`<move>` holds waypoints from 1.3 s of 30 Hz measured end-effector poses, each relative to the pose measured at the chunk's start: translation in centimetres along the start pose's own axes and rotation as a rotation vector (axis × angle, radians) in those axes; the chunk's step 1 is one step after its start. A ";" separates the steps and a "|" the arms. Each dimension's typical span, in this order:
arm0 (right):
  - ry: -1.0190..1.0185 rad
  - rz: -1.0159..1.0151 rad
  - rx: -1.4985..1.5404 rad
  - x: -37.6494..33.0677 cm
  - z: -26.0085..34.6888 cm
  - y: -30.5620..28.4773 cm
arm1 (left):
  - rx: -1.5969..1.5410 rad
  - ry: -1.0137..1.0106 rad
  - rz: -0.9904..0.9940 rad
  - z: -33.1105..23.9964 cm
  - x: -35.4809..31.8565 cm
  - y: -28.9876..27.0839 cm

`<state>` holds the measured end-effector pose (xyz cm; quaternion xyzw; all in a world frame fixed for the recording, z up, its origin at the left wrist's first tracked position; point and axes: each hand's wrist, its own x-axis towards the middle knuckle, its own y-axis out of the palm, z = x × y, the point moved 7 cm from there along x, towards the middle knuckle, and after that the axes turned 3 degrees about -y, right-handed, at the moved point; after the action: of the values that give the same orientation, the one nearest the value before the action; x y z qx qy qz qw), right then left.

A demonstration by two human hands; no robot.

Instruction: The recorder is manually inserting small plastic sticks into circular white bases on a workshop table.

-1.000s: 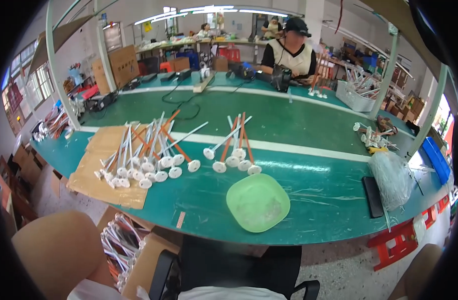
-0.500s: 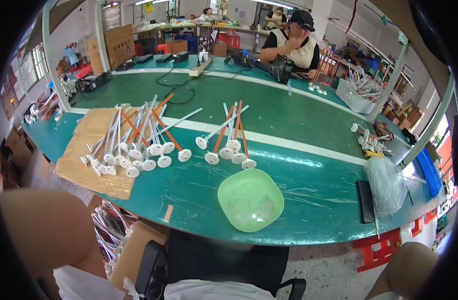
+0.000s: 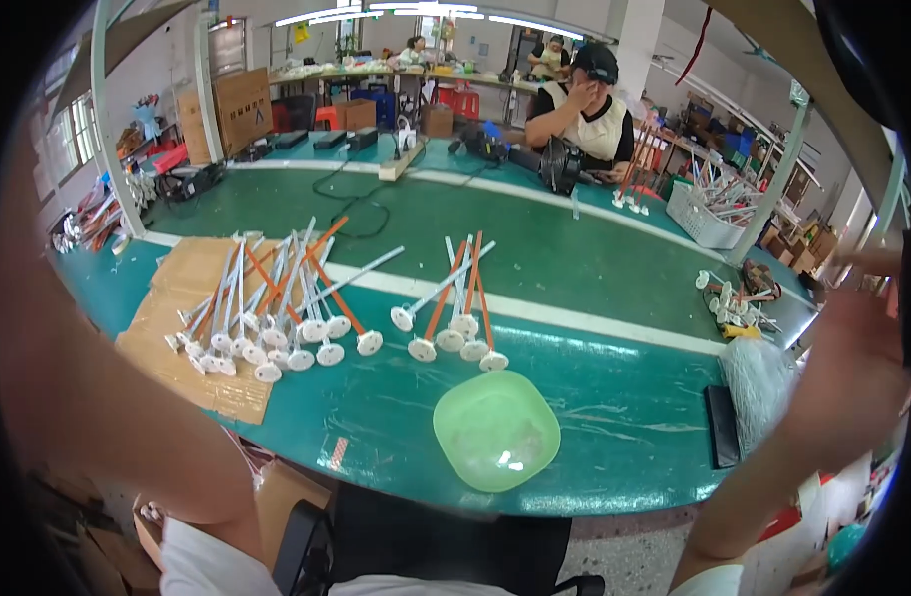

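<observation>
A plastic bag [image 3: 757, 382] lies on the table [image 3: 624, 392], partly behind the raised right hand [image 3: 848, 368], too blurred to tell openness or hold, the left hand out of sight; leftward are a bowl [image 3: 480, 412], sticks [image 3: 473, 349] and a carton with printing [image 3: 242, 111].

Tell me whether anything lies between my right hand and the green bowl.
Yes, in this view: a clear plastic bag and a black flat object lie on the table between the right hand and the green bowl. The blurred hand's height is unclear.
</observation>
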<state>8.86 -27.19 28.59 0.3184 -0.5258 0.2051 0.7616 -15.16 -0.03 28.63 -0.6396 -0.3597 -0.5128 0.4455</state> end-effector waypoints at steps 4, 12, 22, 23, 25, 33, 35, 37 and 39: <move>0.498 0.235 -0.391 -8.1 -14.2 1.3 | 0.145 -0.358 -0.108 10.7 -3.9 6.5; 0.484 0.743 -0.557 -18.1 -25.1 4.7 | 0.172 -0.598 0.722 19.0 -18.4 19.3; 0.603 0.792 -0.529 -19.8 -27.8 4.0 | 0.002 -0.565 0.520 16.3 -19.7 19.2; 0.692 0.660 -0.444 -19.7 -26.9 3.0 | -0.079 -0.683 0.556 16.0 -20.2 19.6; 0.932 0.388 -0.231 -20.5 -25.6 1.1 | -0.263 -0.646 0.517 13.8 -19.7 20.5; 0.521 0.408 -0.419 -22.5 -19.9 2.4 | -0.368 -0.490 0.652 9.0 -20.8 22.4; 0.229 0.481 -0.617 -21.6 -18.3 2.5 | -0.388 -0.438 0.650 8.9 -20.8 22.5; 0.034 0.510 -0.686 -21.1 -17.2 2.7 | -0.412 -0.404 0.652 8.6 -20.8 22.6; -0.013 0.504 -0.677 -20.9 -16.8 2.9 | -0.353 -0.331 0.626 8.1 -20.6 22.4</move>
<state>10.66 -12.94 5.79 -0.0871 -0.6297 0.1989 0.7459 3.69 -0.20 3.35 -0.8592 -0.1203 -0.2961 0.3995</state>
